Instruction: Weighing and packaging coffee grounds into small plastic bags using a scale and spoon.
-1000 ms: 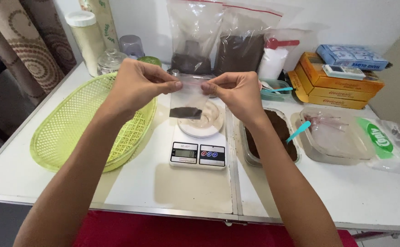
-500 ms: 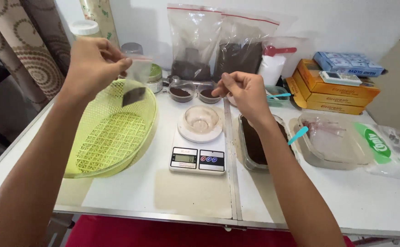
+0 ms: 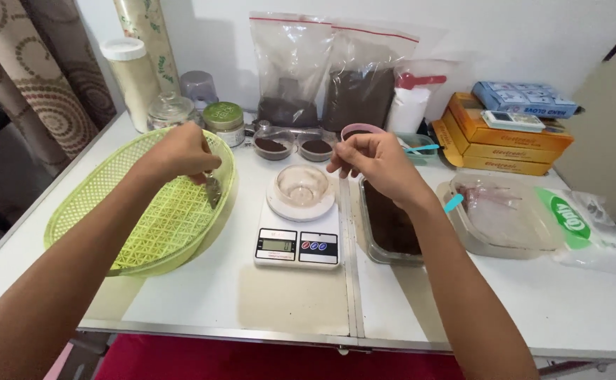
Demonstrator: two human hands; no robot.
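Now my left hand (image 3: pixel 181 151) lowers a small dark-filled packet (image 3: pixel 213 188) into the green basket (image 3: pixel 111 204).

My left hand pinches the packet by its top, over the basket's right inner side, fingers closed on it. My right hand (image 3: pixel 375 160) hovers above the desk (image 3: pixel 294 302) with fingers loosely curled; I cannot tell whether it holds anything. Between my hands, a clear bowl (image 3: pixel 301 184) sits on the digital scale (image 3: pixel 297 243). Just right of the scale stands a clear container of dark powder (image 3: pixel 389 225).
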